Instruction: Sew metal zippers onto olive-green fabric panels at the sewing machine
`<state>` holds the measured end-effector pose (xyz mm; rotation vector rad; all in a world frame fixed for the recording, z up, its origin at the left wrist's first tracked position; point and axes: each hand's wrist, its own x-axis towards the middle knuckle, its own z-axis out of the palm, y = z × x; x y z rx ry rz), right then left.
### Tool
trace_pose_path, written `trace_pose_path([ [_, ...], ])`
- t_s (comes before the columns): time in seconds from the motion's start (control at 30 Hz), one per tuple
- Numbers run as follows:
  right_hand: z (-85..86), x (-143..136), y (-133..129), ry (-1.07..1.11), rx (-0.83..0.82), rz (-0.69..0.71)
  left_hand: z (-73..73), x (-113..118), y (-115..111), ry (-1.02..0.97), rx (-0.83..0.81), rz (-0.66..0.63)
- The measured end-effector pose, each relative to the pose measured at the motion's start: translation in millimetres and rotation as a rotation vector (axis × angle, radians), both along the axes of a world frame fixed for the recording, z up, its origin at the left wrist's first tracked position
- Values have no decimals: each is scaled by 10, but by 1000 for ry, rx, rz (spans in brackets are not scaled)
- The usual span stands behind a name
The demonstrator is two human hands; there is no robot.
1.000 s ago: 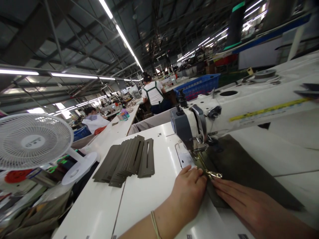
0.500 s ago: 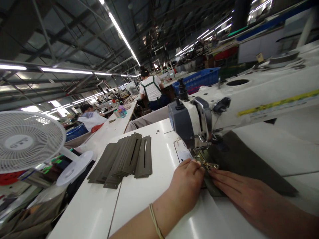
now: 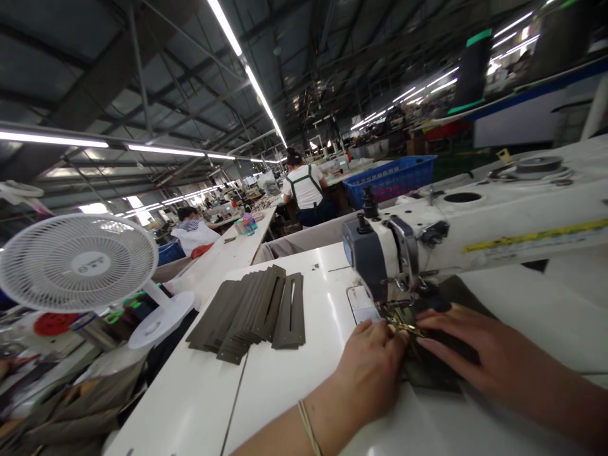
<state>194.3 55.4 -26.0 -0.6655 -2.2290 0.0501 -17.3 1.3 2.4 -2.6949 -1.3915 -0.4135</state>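
A sewing machine (image 3: 380, 253) stands on the white table, its needle area above a dark olive fabric piece (image 3: 430, 373). My left hand (image 3: 373, 367) has its fingers curled down on the fabric just in front of the presser foot; its fingertips are partly hidden. On the other side, my right hand (image 3: 479, 345) has fingers and thumb closed over the same fabric. Between the hands sits a brass-coloured attachment (image 3: 407, 327) by the needle. More of the fabric reaches back behind the right hand, under the machine arm.
Overlapping olive strips (image 3: 242, 310) with slits lie on the white table (image 3: 280, 392) to the left. A white fan (image 3: 90, 263) stands beyond them. A blue crate (image 3: 389, 180) is behind the machine. Two people sit farther off, one in a white shirt (image 3: 304, 187).
My right hand has gone from lying flat to bent fingers with the thumb apart, drawing the fabric in. My left hand stays by the presser foot. The view has shifted slightly.
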Motion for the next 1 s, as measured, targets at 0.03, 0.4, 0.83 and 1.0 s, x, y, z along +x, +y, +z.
trace_pose_path([
  [0.03,-22,-42,91,-4,25,-41,20,5,-23,7,-24,24],
  [0.4,41,-279,403,-165,204,-64,31,36,-78,26,-114,126],
  [0.83,113,-292,432,-242,-293,-208,75,54,-34,68,-102,84],
  [1.0,213,-356,356,-277,-433,-346,86,46,-24,81,-114,75],
])
